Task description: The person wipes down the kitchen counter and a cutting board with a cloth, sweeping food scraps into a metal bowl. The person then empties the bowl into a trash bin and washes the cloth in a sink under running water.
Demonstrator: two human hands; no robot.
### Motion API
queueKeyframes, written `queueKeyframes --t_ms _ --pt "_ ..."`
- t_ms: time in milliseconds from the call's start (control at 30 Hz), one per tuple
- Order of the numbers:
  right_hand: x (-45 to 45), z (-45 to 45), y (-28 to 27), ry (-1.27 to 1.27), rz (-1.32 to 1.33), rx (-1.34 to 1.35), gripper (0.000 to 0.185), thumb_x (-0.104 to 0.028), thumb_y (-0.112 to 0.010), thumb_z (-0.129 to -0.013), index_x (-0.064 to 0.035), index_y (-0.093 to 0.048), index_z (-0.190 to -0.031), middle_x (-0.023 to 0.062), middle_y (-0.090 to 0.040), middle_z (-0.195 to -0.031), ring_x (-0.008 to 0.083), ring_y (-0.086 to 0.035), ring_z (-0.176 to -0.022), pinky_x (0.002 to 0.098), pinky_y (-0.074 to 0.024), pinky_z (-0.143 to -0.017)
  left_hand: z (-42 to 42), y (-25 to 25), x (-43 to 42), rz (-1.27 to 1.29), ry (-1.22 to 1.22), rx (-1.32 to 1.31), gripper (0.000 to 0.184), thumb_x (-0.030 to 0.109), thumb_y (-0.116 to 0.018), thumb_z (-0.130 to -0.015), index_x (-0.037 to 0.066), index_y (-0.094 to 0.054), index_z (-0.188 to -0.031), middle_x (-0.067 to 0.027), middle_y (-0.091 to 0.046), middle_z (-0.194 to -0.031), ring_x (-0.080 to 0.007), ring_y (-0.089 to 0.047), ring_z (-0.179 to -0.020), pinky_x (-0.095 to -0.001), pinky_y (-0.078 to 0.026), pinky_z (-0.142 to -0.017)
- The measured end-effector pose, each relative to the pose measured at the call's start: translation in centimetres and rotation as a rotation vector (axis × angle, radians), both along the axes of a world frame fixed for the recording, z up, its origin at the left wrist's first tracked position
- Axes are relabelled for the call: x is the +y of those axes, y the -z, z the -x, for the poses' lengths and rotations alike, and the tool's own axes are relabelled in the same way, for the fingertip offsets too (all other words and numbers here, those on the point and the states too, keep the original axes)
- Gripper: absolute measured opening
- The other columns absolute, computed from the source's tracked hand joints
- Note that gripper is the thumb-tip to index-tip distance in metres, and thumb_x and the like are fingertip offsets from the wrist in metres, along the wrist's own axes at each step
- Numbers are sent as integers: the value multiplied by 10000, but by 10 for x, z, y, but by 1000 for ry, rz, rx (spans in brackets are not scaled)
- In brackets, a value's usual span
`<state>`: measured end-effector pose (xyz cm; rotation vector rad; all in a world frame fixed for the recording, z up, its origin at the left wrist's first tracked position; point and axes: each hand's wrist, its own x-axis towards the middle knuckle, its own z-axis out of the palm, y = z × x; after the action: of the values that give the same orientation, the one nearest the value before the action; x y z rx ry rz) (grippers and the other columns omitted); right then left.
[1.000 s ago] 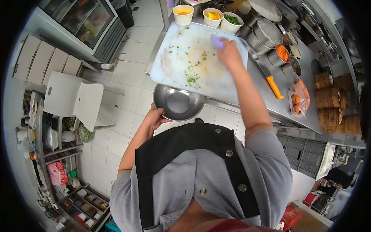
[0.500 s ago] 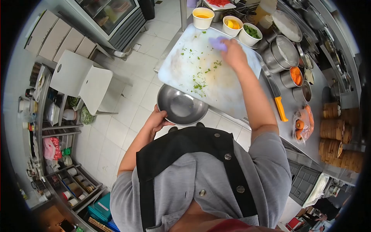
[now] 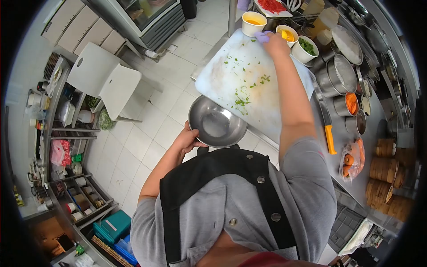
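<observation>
My left hand grips the rim of a steel mixing bowl, held at the near left edge of a white cutting board. The bowl's inside looks bare. At the far end of the board, my right hand is closed on a purple cloth, pressed to the surface. Chopped green herb bits lie scattered over the board, thickest near the bowl. Just beyond the right hand stand a tub of orange liquid, a tub of yellow pieces and a tub of chopped greens.
Right of the board lies a knife with an orange handle. Past it are steel pots, a bag of carrots and bamboo steamers. A white chair stands on the left, with a shelf rack beside it.
My right hand has moved the purple cloth away from me to the board's far edge, near the tubs. The left hand still holds the bowl at the near edge. The view has shifted somewhat.
</observation>
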<state>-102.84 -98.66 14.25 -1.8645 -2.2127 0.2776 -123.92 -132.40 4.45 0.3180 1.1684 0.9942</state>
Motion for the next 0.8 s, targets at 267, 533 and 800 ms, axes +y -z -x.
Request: queueKeyframes --t_ms 267,533,800 --pt "-38 3 -9 -422 142 -59 319 -157 -549 -762 -201 -616 -1071 99 -527 -1131 271 -543 -1021 364 -437 -871 1 6 -4 -16 11 -2 661 -77 -381 -733 27 -74 -1309 -248 -395 -1173 -368 -603 -876 -405 -593 -567" --pt "-13 16 17 -280 49 158 370 -70 -593 -689 -178 -632 -1041 93 -542 -1090 270 -543 -1011 351 -431 -876 -3 3 -7 -27 61 -1 643 -75 -385 -737 15 -96 -1304 -244 -405 -1163 -350 -607 -876 -400 -593 -568" --pt "-11 37 10 -628 96 280 388 -68 -586 -669 -168 -634 -1041 77 -562 -1066 256 -536 -1011 347 -426 -882 7 4 -2 -39 86 -59 651 -77 -383 -733 14 -92 -1308 -253 -409 -1157 -362 -602 -883 -416 -592 -599"
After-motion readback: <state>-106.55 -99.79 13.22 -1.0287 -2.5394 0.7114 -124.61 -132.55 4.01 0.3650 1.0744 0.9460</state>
